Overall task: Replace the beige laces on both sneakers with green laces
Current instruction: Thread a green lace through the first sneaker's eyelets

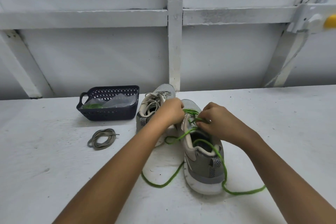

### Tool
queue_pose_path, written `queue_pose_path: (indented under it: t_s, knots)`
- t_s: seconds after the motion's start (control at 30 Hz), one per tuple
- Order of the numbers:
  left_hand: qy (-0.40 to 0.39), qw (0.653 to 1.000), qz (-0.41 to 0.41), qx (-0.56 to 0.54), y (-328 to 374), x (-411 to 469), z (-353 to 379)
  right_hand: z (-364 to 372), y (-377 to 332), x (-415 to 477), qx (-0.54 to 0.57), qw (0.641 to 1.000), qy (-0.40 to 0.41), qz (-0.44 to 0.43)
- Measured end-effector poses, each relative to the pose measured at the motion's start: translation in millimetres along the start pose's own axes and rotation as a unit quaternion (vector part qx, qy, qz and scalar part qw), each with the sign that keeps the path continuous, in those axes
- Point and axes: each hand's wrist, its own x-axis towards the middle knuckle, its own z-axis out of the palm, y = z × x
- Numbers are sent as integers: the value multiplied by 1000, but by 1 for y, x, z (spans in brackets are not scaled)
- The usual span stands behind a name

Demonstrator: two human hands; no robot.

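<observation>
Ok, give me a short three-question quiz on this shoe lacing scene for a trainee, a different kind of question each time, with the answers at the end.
1. True or false: the far sneaker already has green laces.
2. Where does the removed beige lace lie? A: on the table in front of the basket; B: in the basket; C: on the far sneaker.
3. Fill in: the right hand pinches the green lace while the left hand holds the ___ sneaker.
Key: 1 false, its laces are beige. 2 A. 3 near, meaning the near sneaker.
</observation>
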Motion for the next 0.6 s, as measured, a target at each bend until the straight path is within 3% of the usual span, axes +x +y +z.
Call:
queue_pose_path:
  t_s: [0.27, 0.6]
  knots:
    - [-15, 984, 93, 152, 9, 19, 3, 9, 6, -2, 4, 1000, 10, -3]
    - [17, 977, 126, 171, 6, 22, 6, 14, 7, -3, 19, 999, 33, -3]
